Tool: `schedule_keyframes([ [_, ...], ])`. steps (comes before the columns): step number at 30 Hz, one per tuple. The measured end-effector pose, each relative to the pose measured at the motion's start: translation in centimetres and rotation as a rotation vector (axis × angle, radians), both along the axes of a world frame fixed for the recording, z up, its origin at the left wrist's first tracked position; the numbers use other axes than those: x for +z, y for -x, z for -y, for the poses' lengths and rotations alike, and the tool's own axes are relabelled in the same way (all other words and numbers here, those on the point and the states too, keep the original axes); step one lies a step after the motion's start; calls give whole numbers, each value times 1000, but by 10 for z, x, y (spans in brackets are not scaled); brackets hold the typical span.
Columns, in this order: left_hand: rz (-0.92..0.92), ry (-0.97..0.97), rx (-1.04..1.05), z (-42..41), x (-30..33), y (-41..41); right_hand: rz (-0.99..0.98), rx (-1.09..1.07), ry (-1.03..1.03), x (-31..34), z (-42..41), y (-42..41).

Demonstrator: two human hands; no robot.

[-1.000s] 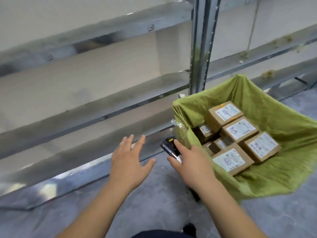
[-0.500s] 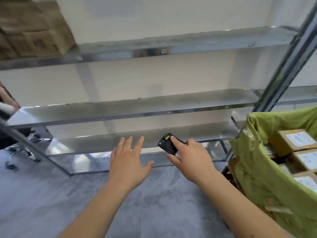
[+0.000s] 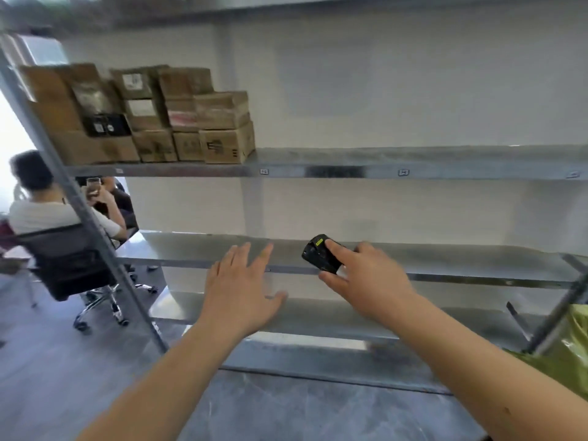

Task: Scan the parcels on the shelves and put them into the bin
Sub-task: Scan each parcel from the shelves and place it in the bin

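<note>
Parcels (image 3: 143, 116) now in view, stacked on upper shelf (image 3: 413, 162); bin (image 3: 572, 351) slipped to right edge. Left hand (image 3: 241, 297) spread, empty. Right hand (image 3: 366, 281) grips scanner (image 3: 318, 254). Next pick likely.

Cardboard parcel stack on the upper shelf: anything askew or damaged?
Nothing stands out. The brown cardboard parcels sit stacked at the left end of the grey metal upper shelf, none overhanging or visibly crushed; blur hides finer damage.

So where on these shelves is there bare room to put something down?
The upper shelf is bare from the last parcel rightward; its left end is crowded with stacked parcels. The middle shelf beyond the left hand and the right hand gripping the scanner looks bare, as does the shelf below it.
</note>
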State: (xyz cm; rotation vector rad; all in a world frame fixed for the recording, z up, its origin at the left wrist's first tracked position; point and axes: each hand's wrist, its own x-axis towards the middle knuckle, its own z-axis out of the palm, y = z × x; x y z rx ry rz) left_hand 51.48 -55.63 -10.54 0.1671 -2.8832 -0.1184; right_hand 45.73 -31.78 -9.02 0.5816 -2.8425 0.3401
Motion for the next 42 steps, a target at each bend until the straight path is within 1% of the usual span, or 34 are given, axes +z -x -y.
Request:
schedule_keyframes([
  [5, -61, 64, -2, 33, 36, 51, -67, 53, 20, 37, 27, 59],
  [10, -128, 119, 47, 53, 71, 116, -148, 130, 43, 67, 50, 129],
  [19, -273, 169, 91, 95, 129, 228, -133, 295, 85, 126, 91, 263],
  [23, -267, 169, 145, 125, 149, 267, -164, 341, 55, 153, 114, 309],
  [29, -298, 171, 174, 172, 180, 319, -155, 358, 72, 180, 154, 363],
  [34, -339, 136, 159, 209, 198, 355, -132, 366, 146, 194, 189, 399],
  [37, -304, 70, 126, 229, 204, 373, -118, 343, 143, 202, 209, 415],
  [39, -283, -12, 69, 241, 205, 386, -110, 293, 123, 202, 219, 423],
  [42, -295, -238, -61, 249, 203, 404, -130, 187, 59, 197, 228, 436],
])
